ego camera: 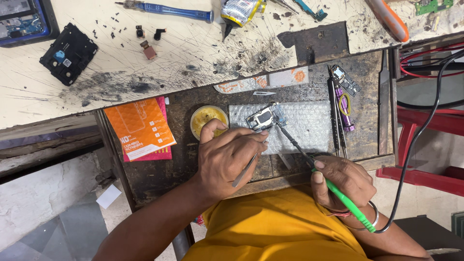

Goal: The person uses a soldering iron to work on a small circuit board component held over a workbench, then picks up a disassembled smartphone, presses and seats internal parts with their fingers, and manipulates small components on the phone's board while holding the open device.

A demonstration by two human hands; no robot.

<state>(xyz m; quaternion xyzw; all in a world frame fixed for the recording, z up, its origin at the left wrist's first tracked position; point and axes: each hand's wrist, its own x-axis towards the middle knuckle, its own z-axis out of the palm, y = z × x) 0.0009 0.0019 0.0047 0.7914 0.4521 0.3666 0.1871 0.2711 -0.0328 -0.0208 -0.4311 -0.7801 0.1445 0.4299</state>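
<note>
My left hand [227, 157] grips metal tweezers [245, 169] whose tips hold a small circuit board [263, 117] down on a sheet of bubble wrap [304, 128]. My right hand [340, 179] holds a green-handled soldering iron [345, 203]. Its dark tip [285, 133] reaches to the right edge of the small board. A black cable [411, 154] runs from the iron's handle up to the right. A round tin of yellow flux [209, 118] sits just above my left hand.
An orange and pink packet [140, 128] lies left of the tin. Tools and a small part [342, 104] lie right of the bubble wrap. On the scratched white bench [193, 53] above are a black phone frame [68, 53], a blue screwdriver [169, 9], loose screws and small camera modules.
</note>
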